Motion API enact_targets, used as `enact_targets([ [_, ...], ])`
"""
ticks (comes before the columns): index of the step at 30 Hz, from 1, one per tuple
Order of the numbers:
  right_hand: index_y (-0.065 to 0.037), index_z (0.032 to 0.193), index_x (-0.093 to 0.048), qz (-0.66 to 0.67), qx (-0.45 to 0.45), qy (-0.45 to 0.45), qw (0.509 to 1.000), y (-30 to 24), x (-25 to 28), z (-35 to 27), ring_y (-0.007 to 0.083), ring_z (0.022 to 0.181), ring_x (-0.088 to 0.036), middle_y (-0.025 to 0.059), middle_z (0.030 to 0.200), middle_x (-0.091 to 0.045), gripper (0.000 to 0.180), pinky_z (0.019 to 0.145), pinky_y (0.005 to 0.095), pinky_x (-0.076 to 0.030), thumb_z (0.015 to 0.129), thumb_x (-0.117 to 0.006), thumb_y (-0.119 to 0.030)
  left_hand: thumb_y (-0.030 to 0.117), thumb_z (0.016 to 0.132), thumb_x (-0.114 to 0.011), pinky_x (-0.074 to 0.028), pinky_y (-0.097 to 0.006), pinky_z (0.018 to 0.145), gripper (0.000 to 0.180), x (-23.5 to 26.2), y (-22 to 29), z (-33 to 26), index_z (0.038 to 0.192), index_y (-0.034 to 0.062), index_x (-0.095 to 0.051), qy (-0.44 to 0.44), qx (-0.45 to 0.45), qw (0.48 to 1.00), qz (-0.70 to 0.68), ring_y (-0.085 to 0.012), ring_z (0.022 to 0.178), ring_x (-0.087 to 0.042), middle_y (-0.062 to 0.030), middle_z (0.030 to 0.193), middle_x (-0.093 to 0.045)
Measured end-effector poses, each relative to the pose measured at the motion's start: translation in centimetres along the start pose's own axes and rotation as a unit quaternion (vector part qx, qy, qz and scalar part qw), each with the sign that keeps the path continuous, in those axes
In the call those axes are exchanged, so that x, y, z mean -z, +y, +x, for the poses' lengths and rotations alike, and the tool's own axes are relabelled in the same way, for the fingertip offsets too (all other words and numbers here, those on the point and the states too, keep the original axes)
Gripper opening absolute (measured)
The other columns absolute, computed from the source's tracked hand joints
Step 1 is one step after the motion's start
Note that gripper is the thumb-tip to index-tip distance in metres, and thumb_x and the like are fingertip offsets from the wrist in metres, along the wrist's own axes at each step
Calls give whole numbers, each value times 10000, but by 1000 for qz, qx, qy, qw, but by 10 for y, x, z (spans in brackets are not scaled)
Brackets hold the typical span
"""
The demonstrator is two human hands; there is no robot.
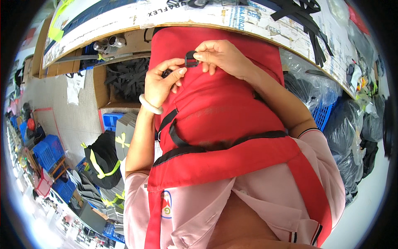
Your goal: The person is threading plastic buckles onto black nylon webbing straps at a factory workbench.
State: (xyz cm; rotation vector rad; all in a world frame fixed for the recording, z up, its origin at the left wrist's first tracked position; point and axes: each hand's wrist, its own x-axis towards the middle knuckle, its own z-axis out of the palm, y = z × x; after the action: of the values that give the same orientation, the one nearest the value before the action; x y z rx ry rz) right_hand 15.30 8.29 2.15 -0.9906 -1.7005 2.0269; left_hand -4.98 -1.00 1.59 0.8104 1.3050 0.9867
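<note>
Over the lap of my red apron (215, 99), a small black buckle (192, 59) with an open slot is held up between my two hands. My left hand (161, 79), below a white bangle (150, 104), pinches the buckle's left edge with thumb and forefinger. Something small and dark shows inside its curled fingers, too hidden to name. From the right, my right hand (219, 57) grips the buckle's upper right corner between thumb and fingertips.
Ahead stands a white tabletop (182, 25) with black straps (300, 16) at its right. Under it, a cardboard box (101, 87) holds many black strap pieces. Plastic bags (346, 128) and a blue crate (326, 112) are on the right. Black bundles (101, 153) with yellow-green ties lie left.
</note>
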Motion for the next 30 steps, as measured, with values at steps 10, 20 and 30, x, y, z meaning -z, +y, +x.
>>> enact_targets([
  [10, -29, 1013, -601, 96, 51, 22, 994, 13, 12, -3, 112, 804, -613, 47, 934, -641, 181, 689, 254, -487, 925, -587, -187, 116, 905, -611, -442, -209, 455, 185, -39, -7, 29, 1056, 10, -630, -1, 19, 954, -300, -120, 624, -565, -59, 879, -638],
  [20, -45, 1056, -653, -601, 149, 413, 668, 35, 189, -56, 301, 1025, -531, 103, 1100, -622, 297, 924, 401, -418, 852, -610, -257, 88, 897, -616, -456, -224, 440, 168, -24, -8, 29, 1040, 2, -635, -18, 28, 974, -224, -146, 603, -603, -90, 874, -660],
  [30, -73, 961, -683, -507, 284, 319, 749, 12, 87, -58, 241, 967, -562, 22, 937, -659, 184, 882, 356, -435, 802, -644, -156, 101, 867, -662, -397, -205, 408, 162, -43, 0, 25, 951, -36, -648, -30, 47, 991, -119, -92, 479, -522, -77, 742, -643],
])
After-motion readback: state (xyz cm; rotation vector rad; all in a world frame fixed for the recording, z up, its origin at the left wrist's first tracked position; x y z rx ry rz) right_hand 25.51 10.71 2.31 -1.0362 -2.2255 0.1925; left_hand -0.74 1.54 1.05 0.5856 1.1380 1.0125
